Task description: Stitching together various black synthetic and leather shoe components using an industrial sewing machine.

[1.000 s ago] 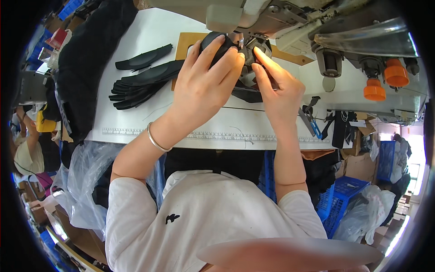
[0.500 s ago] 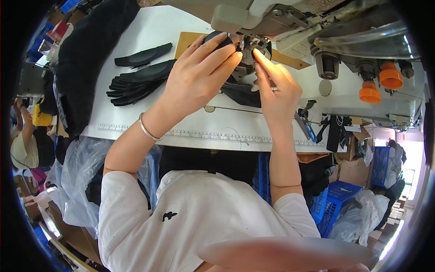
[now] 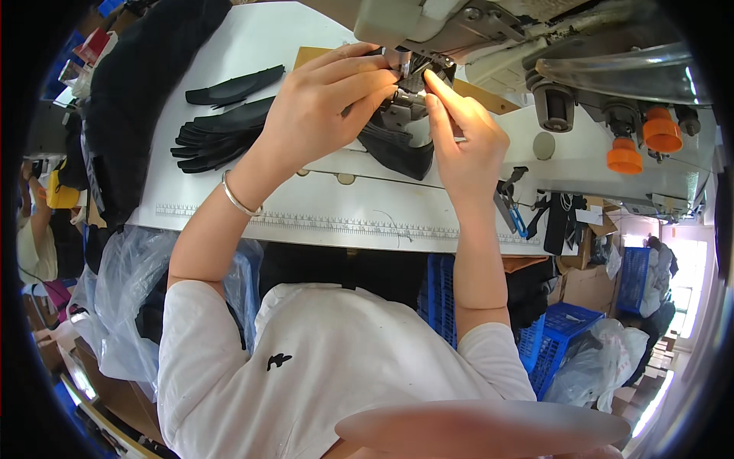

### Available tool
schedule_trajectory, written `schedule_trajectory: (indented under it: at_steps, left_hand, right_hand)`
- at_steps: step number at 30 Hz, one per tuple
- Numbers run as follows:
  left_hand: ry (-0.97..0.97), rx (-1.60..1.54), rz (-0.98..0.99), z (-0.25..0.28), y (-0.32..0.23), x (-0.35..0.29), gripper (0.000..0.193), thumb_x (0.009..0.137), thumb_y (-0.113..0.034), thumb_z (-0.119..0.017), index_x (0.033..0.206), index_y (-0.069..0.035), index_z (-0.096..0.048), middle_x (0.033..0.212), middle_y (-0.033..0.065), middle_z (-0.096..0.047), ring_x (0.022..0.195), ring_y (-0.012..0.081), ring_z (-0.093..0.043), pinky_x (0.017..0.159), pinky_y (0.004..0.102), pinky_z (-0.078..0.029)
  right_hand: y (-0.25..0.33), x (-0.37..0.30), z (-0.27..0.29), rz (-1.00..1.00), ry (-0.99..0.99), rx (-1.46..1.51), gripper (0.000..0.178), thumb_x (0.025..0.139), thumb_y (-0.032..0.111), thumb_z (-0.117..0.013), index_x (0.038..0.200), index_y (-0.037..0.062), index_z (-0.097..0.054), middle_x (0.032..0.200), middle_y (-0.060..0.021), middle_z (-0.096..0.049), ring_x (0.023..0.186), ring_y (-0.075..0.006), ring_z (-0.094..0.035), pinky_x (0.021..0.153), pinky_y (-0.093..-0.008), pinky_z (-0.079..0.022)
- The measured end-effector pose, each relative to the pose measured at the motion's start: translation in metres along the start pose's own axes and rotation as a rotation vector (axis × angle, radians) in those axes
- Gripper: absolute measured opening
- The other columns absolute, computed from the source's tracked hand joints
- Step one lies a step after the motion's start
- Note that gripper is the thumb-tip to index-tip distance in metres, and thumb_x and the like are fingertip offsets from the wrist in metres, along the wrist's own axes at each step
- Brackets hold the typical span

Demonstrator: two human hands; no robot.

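Under the head of a sewing machine (image 3: 397, 19), a curved black fabric piece (image 3: 396, 155) hangs below the lit needle area. My left hand (image 3: 325, 96) reaches in from the left, its fingers bent together at the piece's edge beside the presser foot. On the other side my right hand (image 3: 470, 141) pinches the work with thumb and index finger. What lies right at the fingertips is partly hidden. Left of my left hand lies a fanned stack of black curved fabric pieces (image 3: 218, 136), with a separate black piece (image 3: 235, 86) above it.
A printed ruler (image 3: 329, 222) runs along the front of the white table (image 3: 267, 187). Blue-handled thread snips (image 3: 517, 220) lie at the right, below orange knobs (image 3: 625, 157). Black cloth (image 3: 145, 99) is heaped at the left. Blue crates (image 3: 562, 336) stand below right.
My left fingers have shifted at the presser foot, and more of the black piece shows between my hands. My right hand stays nearly in place. The whole view has shifted slightly.
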State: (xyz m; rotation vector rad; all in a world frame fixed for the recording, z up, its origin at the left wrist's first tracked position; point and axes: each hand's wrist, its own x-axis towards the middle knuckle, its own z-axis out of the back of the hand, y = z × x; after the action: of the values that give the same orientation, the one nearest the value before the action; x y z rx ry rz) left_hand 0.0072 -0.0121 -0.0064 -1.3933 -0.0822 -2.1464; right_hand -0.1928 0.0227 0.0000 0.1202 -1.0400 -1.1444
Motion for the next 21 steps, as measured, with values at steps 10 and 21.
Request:
schedule_trajectory:
  at_steps: [10, 21]
  left_hand:
    - [-0.053, -0.013, 0.014, -0.003, 0.002, 0.0001, 0.01, 0.083, -0.005, -0.076, 0.093, -0.003, -0.076, 0.106, 0.0094, -0.077, 0.107, 0.0309, -0.072, 0.089, 0.0367, -0.061]
    - [-0.055, -0.003, -0.016, -0.0047, 0.0053, -0.0006, 0.01, 0.083, -0.006, -0.077, 0.092, -0.003, -0.075, 0.106, 0.0088, -0.077, 0.108, 0.0308, -0.072, 0.089, 0.0365, -0.06]
  right_hand:
    - [-0.0033, 0.0038, 0.0, 0.044, -0.005, -0.037, 0.027, 0.093, 0.017, -0.073, 0.119, 0.0158, -0.077, 0.062, -0.0049, -0.051, 0.053, -0.0148, -0.045, 0.053, -0.0295, -0.04]
    - [-0.0041, 0.0023, -0.0008, 0.081, -0.019, -0.091, 0.027, 0.093, 0.018, -0.073, 0.119, 0.0174, -0.077, 0.061, -0.0039, -0.049, 0.052, -0.0148, -0.046, 0.051, -0.0301, -0.039]
